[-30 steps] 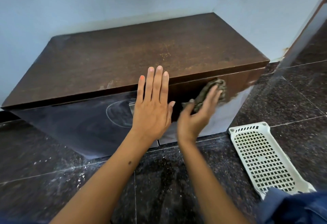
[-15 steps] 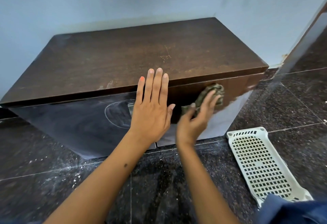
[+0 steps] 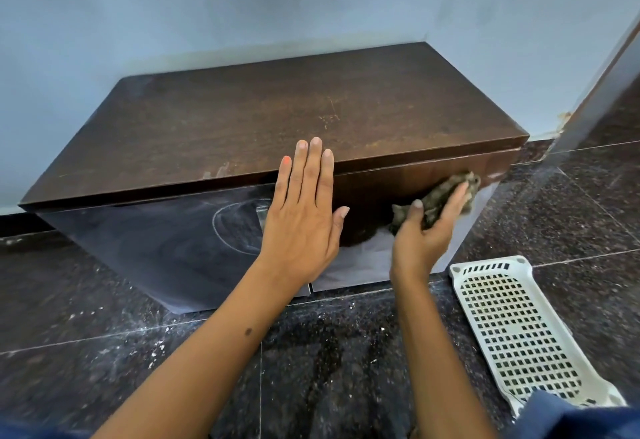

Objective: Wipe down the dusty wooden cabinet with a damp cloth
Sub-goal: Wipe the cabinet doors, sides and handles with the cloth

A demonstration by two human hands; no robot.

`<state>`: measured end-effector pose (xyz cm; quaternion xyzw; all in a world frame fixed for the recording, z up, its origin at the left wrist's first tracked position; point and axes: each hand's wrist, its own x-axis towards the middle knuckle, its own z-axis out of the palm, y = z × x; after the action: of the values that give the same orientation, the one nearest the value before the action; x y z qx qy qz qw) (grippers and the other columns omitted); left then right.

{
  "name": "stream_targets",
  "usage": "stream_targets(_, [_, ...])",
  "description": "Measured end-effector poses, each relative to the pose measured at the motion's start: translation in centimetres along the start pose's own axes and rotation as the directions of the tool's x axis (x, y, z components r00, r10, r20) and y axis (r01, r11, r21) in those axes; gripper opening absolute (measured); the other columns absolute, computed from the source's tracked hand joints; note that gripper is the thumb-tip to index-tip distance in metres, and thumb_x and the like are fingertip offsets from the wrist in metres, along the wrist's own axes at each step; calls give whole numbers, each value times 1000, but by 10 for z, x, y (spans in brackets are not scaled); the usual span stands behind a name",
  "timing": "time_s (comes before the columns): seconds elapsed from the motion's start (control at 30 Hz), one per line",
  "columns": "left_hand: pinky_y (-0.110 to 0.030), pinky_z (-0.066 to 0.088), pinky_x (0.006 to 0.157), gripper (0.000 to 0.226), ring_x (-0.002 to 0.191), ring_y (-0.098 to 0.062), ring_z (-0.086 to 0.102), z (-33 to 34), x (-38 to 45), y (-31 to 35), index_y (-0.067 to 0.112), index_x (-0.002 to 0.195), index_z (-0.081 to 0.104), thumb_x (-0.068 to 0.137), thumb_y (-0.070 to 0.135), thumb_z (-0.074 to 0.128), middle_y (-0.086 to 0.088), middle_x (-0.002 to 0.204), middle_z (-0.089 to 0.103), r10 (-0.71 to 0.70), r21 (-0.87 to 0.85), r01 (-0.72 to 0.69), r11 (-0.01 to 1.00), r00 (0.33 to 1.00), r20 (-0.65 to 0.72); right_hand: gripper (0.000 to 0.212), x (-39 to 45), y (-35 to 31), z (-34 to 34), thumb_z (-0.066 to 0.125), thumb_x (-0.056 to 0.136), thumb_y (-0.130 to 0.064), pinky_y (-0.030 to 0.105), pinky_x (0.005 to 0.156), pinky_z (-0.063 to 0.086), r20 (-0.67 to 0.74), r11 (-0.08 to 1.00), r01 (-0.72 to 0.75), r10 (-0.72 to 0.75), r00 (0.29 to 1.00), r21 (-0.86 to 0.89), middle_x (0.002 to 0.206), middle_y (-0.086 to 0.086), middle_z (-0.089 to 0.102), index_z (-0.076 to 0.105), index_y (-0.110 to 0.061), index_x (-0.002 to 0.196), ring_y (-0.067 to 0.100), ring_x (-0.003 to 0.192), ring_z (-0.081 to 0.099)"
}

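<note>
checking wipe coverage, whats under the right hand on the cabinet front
The cloth, bunched, lies pressed under the right hand against the cabinet front. Its ends stick out past the fingers. The door surface beneath the cloth and palm is covered.

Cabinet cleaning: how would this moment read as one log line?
step: wiping cabinet front | left hand: flat on front | right hand: presses cloth near right end | lower right front: dusty

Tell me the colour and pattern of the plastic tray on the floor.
Off-white, perforated with a grid of small holes: the plastic tray, head view.
</note>
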<state>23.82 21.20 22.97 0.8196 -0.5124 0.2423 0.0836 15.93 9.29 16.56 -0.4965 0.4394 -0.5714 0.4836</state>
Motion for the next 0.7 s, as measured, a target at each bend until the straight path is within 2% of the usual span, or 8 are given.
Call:
stream_targets(0.1, [-46, 6, 119, 63, 145, -33, 4, 2, 1, 1, -4, 147, 13, 98, 34, 24, -21, 155, 7, 30, -20, -30, 999, 999, -25, 59, -18, -18, 20, 46, 94, -12, 18, 113, 24, 24, 970, 241, -241, 970, -23, 157, -6, 20, 28, -34, 146, 10, 144, 17])
stream_targets(0.2, [-45, 8, 118, 62, 145, -33, 6, 4, 1, -1, -4, 147, 14, 98, 32, 25, -21, 155, 9, 50, -17, -51, 999, 998, -33, 50, -22, -4, 18, 45, 98, -9, 37, 117, 24, 52, 935, 338, -334, 941, -107, 156, 6, 21, 32, -19, 145, 14, 144, 17])
stream_targets(0.23, [-46, 8, 118, 62, 145, -33, 8, 4, 2, -1, -5, 146, 15, 98, 32, 25, -21, 155, 11, 50, -15, -51, 999, 998, -34, 49, -19, 5, 13, 45, 98, -8, 38, 118, 22, 45, 943, 309, -306, 951, -126, 156, 8, 21, 32, -17, 145, 15, 144, 17])
stream_targets(0.33, [-46, 9, 118, 62, 144, -33, 10, 2, 2, -1, -5, 146, 16, 97, 32, 24, -21, 154, 16, 56, -2, -56, 998, 998, -13, 54, 3, 28, -8, 45, 98, -8, 7, 112, 12, -6, 979, 123, -126, 992, -164, 158, 8, 14, 27, -16, 147, 7, 140, 11])
stream_targets(0.37, [-45, 9, 118, 62, 144, -33, 11, 1, 2, -1, -5, 146, 16, 97, 33, 24, -22, 154, 18, 58, 4, -58, 998, 998, -8, 56, 13, 33, -14, 45, 98, -7, 6, 111, 11, -24, 985, 59, -63, 998, -161, 158, 8, 12, 24, -16, 149, 8, 141, 11])
stream_targets(0.5, [-44, 7, 118, 62, 143, -35, 17, -4, 7, 1, -6, 144, 24, 97, 34, 25, -23, 149, 29, 52, 23, -52, 998, 999, -6, 56, 54, 28, -27, 43, 99, -6, 33, 117, 24, -122, 982, -191, 190, 974, 6, 158, 5, 13, 22, -19, 149, 21, 143, 23])
stream_targets(0.57, [-45, 7, 118, 61, 143, -36, 17, -4, 9, 3, -7, 142, 28, 97, 34, 26, -24, 148, 31, 45, 15, -45, 999, 999, -15, 52, 54, 11, -20, 43, 99, -7, 26, 116, 20, -173, 993, -119, 119, 978, 10, 157, 5, 19, 28, -17, 148, 19, 142, 22])
stream_targets(0.7, [-45, 7, 118, 63, 144, -35, 10, 0, 14, 4, -8, 143, 24, 98, 36, 24, -24, 152, 20, 54, -16, -54, 998, 998, -22, 47, 23, -13, 4, 46, 98, -12, 8, 109, 10, -168, 984, 139, -156, 973, -110, 154, 3, 27, 37, -18, 144, 9, 136, 24])
